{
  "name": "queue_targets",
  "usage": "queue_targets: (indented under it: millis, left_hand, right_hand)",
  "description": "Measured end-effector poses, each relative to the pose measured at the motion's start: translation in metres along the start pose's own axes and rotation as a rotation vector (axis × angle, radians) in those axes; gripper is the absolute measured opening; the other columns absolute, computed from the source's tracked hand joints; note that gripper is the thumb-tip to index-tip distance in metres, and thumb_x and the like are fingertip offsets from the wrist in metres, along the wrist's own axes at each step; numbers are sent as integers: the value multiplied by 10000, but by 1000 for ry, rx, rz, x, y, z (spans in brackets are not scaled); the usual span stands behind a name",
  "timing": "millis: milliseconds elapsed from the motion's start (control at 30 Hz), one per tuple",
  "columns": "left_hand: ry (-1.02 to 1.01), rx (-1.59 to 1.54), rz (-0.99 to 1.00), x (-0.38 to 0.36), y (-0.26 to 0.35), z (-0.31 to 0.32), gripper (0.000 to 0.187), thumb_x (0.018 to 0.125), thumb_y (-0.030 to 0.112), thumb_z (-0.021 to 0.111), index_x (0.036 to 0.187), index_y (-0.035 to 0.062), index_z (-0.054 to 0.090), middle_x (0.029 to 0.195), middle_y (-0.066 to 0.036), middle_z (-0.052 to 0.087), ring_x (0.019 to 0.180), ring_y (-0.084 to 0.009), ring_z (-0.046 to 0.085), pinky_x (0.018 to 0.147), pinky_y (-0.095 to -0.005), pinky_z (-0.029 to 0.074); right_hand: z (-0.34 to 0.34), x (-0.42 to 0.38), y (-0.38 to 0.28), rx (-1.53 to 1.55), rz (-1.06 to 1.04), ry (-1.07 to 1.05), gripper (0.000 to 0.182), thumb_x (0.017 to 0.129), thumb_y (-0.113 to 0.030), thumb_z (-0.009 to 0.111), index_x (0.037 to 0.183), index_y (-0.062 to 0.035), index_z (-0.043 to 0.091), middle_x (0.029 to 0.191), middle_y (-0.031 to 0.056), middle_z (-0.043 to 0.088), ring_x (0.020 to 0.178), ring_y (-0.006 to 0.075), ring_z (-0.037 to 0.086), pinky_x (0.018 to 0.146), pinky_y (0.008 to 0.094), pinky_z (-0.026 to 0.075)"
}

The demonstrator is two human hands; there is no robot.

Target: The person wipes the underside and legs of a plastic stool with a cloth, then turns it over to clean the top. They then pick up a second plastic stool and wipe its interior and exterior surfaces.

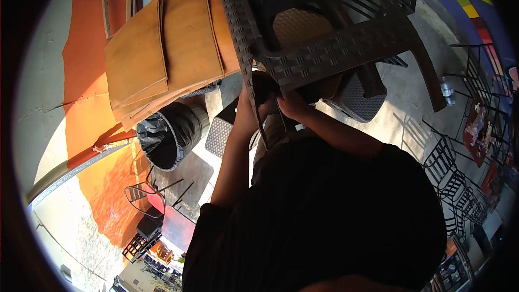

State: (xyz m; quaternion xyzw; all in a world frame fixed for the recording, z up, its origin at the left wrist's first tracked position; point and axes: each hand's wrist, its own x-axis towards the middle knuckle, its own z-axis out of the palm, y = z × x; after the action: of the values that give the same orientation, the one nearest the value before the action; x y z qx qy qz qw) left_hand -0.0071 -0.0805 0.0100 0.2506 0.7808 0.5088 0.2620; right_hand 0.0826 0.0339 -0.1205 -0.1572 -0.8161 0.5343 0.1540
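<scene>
A dark brown plastic chair (335,48) with a woven pattern looms tilted at the top, close to the camera, its leg reaching down to the right. Both my arms stretch up to its lower edge. My left hand (253,99) is closed at the chair's narrow left edge, its fingers mostly in shadow. Beside it, my right hand (292,105) closes at the lower corner of the frame, fingertips hidden behind. Through the chair's opening a tan woven surface (303,28) shows.
Tan panels (186,32) stand at upper left, above a bin with a black liner (158,140). Grey woven-pattern stools (358,99) (220,136) are near the hands. Metal chairs (440,159) and a red-topped table (477,130) stand right; a plastic bottle (447,91) is nearby.
</scene>
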Motion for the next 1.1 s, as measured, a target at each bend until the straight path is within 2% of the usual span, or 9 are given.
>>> queue_targets:
  millis: [100, 267, 367, 633, 667, 800, 867, 1000, 1100]
  left_hand:
    - [-6, -15, 113, 3, -8, -1, 394, 828, 1, 655, 1208, 4, 549, 1030, -122, 673, 944, -245, 669, 876, -339, 519]
    - [-56, 210, 239, 4, -16, -14, 349, 802, -21, 629, 1140, -5, 545, 910, -109, 601, 836, -228, 617, 776, -345, 509]
    - [-48, 28, 115, 8, -5, -11, 314, 807, -15, 613, 1108, -7, 523, 857, -83, 532, 785, -200, 560, 730, -330, 485]
    - [-48, -35, 26, 3, -22, -16, 392, 809, -49, 615, 1182, -2, 504, 873, -53, 531, 785, -168, 541, 716, -322, 474]
    - [-14, -81, -30, -3, -27, -16, 222, 948, 66, 667, 1160, -2, 667, 1079, -98, 693, 979, -170, 654, 847, -315, 525]
    - [5, 103, 30, -10, -22, -14, 181, 934, 64, 674, 1102, -5, 677, 1002, -86, 696, 907, -173, 657, 801, -316, 525]
    - [-34, 87, -98, -10, -5, -13, 156, 928, 57, 671, 1072, -2, 681, 969, -75, 692, 877, -175, 653, 780, -318, 523]
    - [-17, 107, 108, -6, -20, -9, 165, 912, 32, 655, 1075, 5, 671, 951, -67, 679, 854, -184, 643, 768, -328, 517]
    - [-45, 55, 41, -3, -23, -11, 197, 906, 19, 644, 1102, 2, 657, 964, -69, 677, 869, -192, 642, 782, -335, 516]
  right_hand:
    - [12, 31, 28, -82, -148, -130, 393, 956, -64, 549, 1346, -16, 533, 1287, 246, 592, 1213, 402, 584, 987, 455, 492]
    - [21, 108, 52, -8, -228, -28, 402, 959, -56, 538, 1359, -14, 533, 1312, 228, 591, 1211, 370, 589, 1001, 460, 490]
    - [20, 171, 49, -226, -79, 58, 496, 943, -30, 541, 1434, -11, 480, 1411, 248, 532, 1223, 396, 578, 996, 483, 491]
    - [14, 237, 49, -598, -282, 116, 483, 854, -14, 575, 1331, -84, 612, 1360, 199, 601, 1343, 381, 491, 1108, 502, 394]
    - [14, 232, 52, -605, -314, 106, 477, 840, -15, 589, 1310, -91, 624, 1350, 197, 607, 1348, 388, 482, 1124, 507, 372]
    - [-2, 203, 58, -469, -434, -27, 398, 831, -110, 665, 1227, -69, 668, 1310, 211, 620, 1298, 370, 534, 1085, 489, 419]
    - [-11, 197, 39, -286, -167, -93, 381, 863, -118, 638, 1237, -47, 644, 1265, 242, 629, 1220, 389, 587, 1033, 478, 461]
    - [-13, 223, 1, 174, 159, -34, 455, 911, -171, 576, 1354, -72, 568, 1211, 245, 657, 1120, 408, 639, 981, 478, 505]
    - [35, 238, 27, 111, -9, 56, 501, 930, -187, 563, 1407, -53, 489, 1133, 248, 683, 1078, 431, 649, 936, 502, 518]
